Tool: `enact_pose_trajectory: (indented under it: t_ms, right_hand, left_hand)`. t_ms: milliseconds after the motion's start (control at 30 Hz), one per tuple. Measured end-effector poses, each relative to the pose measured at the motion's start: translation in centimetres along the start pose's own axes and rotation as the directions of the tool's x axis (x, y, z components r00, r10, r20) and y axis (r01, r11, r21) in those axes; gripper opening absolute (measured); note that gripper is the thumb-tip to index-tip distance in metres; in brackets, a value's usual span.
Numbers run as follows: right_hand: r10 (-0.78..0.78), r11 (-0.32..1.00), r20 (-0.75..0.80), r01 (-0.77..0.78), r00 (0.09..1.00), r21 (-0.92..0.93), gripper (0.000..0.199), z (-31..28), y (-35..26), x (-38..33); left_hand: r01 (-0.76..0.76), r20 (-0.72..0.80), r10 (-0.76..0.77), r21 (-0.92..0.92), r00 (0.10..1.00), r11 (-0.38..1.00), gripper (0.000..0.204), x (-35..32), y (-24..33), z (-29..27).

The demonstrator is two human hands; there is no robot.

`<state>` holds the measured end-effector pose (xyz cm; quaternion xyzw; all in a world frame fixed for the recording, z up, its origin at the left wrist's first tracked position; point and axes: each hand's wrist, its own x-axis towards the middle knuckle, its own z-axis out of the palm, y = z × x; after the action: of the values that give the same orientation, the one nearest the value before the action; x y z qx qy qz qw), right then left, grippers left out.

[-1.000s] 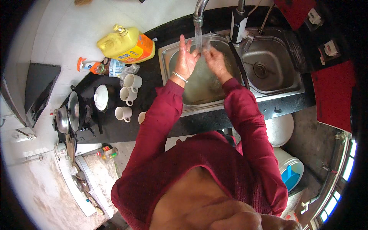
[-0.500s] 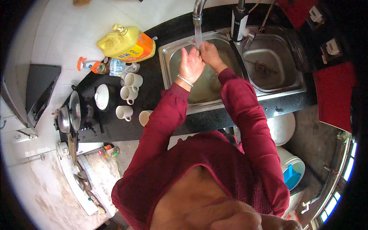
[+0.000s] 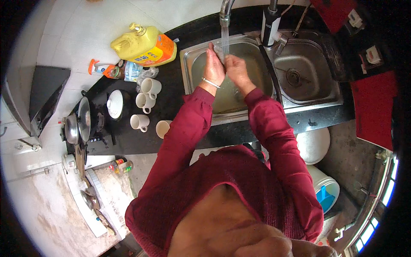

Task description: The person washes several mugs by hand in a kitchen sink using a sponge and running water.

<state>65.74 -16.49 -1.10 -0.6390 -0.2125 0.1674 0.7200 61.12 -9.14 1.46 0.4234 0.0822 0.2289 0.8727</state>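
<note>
Both my hands are under the running faucet (image 3: pixel 224 18), over the left sink basin (image 3: pixel 195 107), which has cloudy water in it. My left hand (image 3: pixel 214 68) is open and upright, its fingers stretched out together towards the stream; a light bracelet (image 3: pixel 211 83) circles its wrist. My right hand (image 3: pixel 236 70) is close against the left palm side, its fingers curled in and partly hidden. I see nothing held in either hand. The stream of water (image 3: pixel 224 39) falls between and onto the fingers.
Several white mugs (image 3: pixel 139 122) stand on the black counter to the left. Behind them are a yellow jug (image 3: pixel 145 45), a spray bottle (image 3: pixel 107 70), a lidded white pot (image 3: pixel 115 104) and pans (image 3: pixel 84 119). The right basin (image 3: pixel 305 75) has a drain strainer (image 3: pixel 293 78).
My left hand has turned from palm up to edge-on, its fingers pointing up. The right hand has drawn down slightly and its fingers have curled.
</note>
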Motion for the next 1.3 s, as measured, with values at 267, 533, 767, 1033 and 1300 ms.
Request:
enact_pose_trajectory:
  t_ms: [267,533,767,1033,1300]
  right_hand:
    - [0.305,0.240,0.543,-0.615,0.782,0.751,0.044,-3.1,-0.1,0.6]
    - [0.221,0.342,0.665,-0.695,0.714,0.632,0.040,-2.8,-2.0,0.8]
    - [0.424,0.749,0.185,-0.458,0.886,0.478,0.026,-2.8,-2.7,0.5]
    - [0.369,0.614,0.500,-0.610,0.783,0.502,0.030,-1.1,-2.9,0.7]
    - [-0.398,0.875,0.314,0.460,0.862,-0.154,0.064,-2.5,-2.0,0.7]
  left_hand:
    - [0.437,-0.028,-0.447,0.279,0.894,0.855,0.062,-0.6,3.4,-2.4]
    - [0.229,-0.027,-0.256,0.550,0.966,0.803,0.028,-0.3,1.7,-4.2]
    - [0.331,-0.210,-0.280,0.278,0.937,0.902,0.040,-1.4,4.2,-2.2]
    - [0.415,-0.071,-0.413,0.280,0.908,0.865,0.026,0.7,1.3,-4.7]
    - [0.290,-0.208,-0.279,0.024,0.937,0.957,0.025,2.7,2.5,-1.9]
